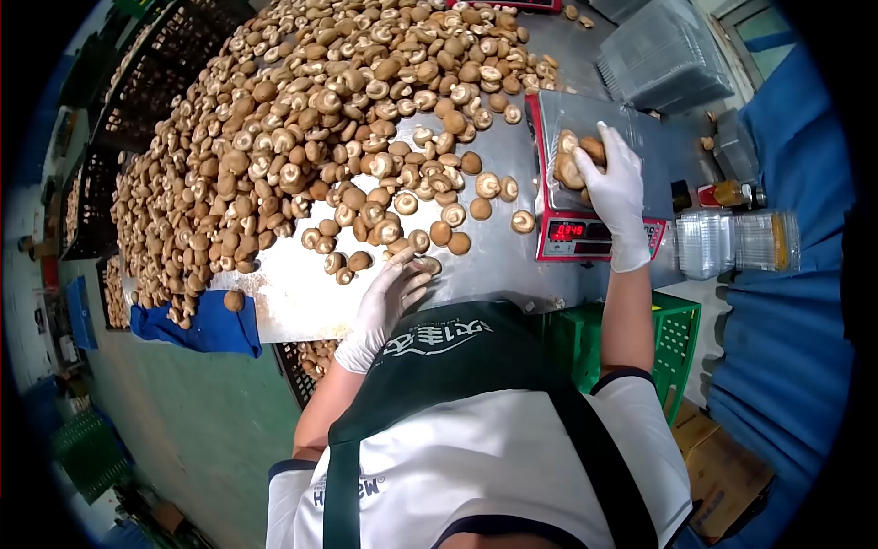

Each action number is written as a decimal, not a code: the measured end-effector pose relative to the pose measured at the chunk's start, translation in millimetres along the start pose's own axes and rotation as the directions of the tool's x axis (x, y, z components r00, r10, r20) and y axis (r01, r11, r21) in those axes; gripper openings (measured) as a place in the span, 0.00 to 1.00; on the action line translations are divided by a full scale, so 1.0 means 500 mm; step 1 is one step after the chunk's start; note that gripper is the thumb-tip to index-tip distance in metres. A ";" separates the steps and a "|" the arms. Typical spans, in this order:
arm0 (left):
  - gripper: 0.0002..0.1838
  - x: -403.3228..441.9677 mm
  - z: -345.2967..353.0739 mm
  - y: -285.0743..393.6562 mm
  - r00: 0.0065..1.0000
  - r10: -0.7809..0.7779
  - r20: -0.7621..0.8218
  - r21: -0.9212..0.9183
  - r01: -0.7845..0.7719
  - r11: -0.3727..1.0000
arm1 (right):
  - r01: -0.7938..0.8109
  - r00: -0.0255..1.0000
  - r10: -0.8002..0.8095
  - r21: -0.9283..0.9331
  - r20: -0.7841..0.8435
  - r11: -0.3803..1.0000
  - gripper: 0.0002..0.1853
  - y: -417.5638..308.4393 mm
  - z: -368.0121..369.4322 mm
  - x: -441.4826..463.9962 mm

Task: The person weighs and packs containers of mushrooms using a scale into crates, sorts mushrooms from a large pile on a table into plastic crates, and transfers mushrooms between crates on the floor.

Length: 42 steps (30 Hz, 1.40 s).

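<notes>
Both my hands wear white gloves. My left hand (391,295) is at the table's near edge, its fingers curled around a mushroom (427,264) that they partly cover. Over the red-framed digital scale (540,206), my right hand (611,188) has its thumb and fingers around brown mushrooms (569,169) in a clear plastic tray (551,114) on the weighing plate. The palm and fingers hide part of these mushrooms. Red digits glow on the scale's display (567,231). Several loose mushrooms (459,243) lie between my hands.
A large mushroom heap (302,119) covers the metal table's far and left side. Stacked clear trays (668,55) stand at the back right, with more clear containers (704,245) beside the scale. A blue cloth (206,325) hangs over the left edge; a green crate (677,343) stands below.
</notes>
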State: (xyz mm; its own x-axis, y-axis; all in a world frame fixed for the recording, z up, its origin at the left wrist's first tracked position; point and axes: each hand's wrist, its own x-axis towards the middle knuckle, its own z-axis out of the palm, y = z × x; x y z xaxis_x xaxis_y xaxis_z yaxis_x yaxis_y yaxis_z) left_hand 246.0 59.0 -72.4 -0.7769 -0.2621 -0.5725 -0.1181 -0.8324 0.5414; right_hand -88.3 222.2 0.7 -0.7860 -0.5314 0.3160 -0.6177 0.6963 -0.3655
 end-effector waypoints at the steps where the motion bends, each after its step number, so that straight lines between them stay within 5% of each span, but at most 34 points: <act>1: 0.28 0.000 -0.006 -0.001 1.000 0.006 -0.023 -0.009 -0.007 1.000 | 0.026 0.997 -0.030 -0.058 -0.068 0.998 0.30 -0.019 -0.005 0.003; 5: 0.27 0.004 -0.036 -0.011 0.999 0.016 -0.040 -0.014 -0.017 1.000 | 0.262 0.957 -0.191 0.364 -0.218 0.894 0.20 -0.126 0.023 0.030; 7: 0.26 0.006 -0.040 -0.011 0.999 0.026 -0.047 -0.014 -0.027 1.000 | 0.296 0.955 -0.256 0.534 -0.150 0.792 0.18 -0.193 0.081 0.039; 10: 0.26 0.006 -0.042 -0.008 0.997 0.041 -0.067 -0.003 -0.042 0.999 | 0.079 0.980 -0.169 0.573 0.106 0.816 0.20 -0.237 0.224 0.065; 13: 0.26 0.006 -0.046 -0.004 0.994 0.063 -0.092 0.010 -0.062 0.998 | 0.015 0.952 -0.097 0.273 0.289 0.962 0.21 -0.218 0.378 0.072; 15: 0.27 0.009 -0.057 -0.006 0.993 0.070 -0.096 0.000 -0.070 0.998 | 0.099 0.974 -0.152 0.291 0.168 0.952 0.16 -0.194 0.424 0.070; 18: 0.26 0.011 -0.067 -0.004 0.990 0.064 -0.125 -0.035 -0.068 0.997 | -0.333 0.937 0.090 0.781 0.339 0.528 0.15 -0.170 0.411 0.087; 21: 0.23 0.018 -0.065 0.004 0.989 0.039 -0.142 -0.066 -0.049 0.997 | -0.598 0.802 0.074 0.798 0.593 0.078 0.17 -0.166 0.329 0.077; 27: 0.23 0.019 -0.058 0.013 0.992 0.027 -0.125 -0.057 -0.034 0.998 | -0.649 0.754 -0.012 0.743 0.657 -0.162 0.15 -0.134 0.334 0.071; 30: 0.23 0.013 -0.063 0.013 0.991 0.038 -0.129 -0.058 -0.046 0.997 | -0.492 0.857 0.067 0.776 0.510 0.394 0.16 -0.154 0.354 0.068; 31: 0.23 0.012 -0.064 0.013 0.991 0.046 -0.129 -0.059 -0.054 0.997 | -0.507 0.807 0.073 0.624 0.586 0.595 0.22 -0.177 0.341 0.067; 33: 0.22 0.009 -0.063 0.011 0.989 0.058 -0.133 -0.058 -0.066 0.996 | -0.115 0.876 -0.064 0.337 0.477 0.934 0.26 -0.196 0.376 0.039; 34: 0.25 0.009 -0.066 0.008 0.989 0.063 -0.131 -0.014 -0.065 0.998 | -0.126 0.867 0.010 0.201 0.498 0.972 0.29 -0.209 0.383 0.026; 38: 0.25 0.005 -0.058 0.012 0.990 0.083 -0.116 -0.022 -0.086 0.996 | -0.288 0.892 0.023 0.529 0.452 0.798 0.29 -0.201 0.395 0.026; 41: 0.28 0.010 -0.067 0.006 0.991 0.095 -0.093 -0.087 -0.103 0.991 | -0.236 0.854 -0.216 0.722 0.473 0.650 0.30 -0.268 0.294 -0.024; 42: 0.30 0.007 -0.056 0.012 0.991 0.107 -0.079 -0.163 -0.119 0.979 | -0.206 0.735 -0.353 0.686 0.579 0.698 0.31 -0.296 0.253 -0.044</act>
State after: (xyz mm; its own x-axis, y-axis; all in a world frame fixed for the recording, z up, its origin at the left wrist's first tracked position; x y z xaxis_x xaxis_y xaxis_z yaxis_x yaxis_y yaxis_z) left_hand 259.9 39.5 -88.3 -0.7336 -0.3874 -0.5583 0.0776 -0.8640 0.4975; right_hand 16.9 69.9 -62.9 -0.3743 -0.9158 -0.1456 -0.2870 0.2637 -0.9209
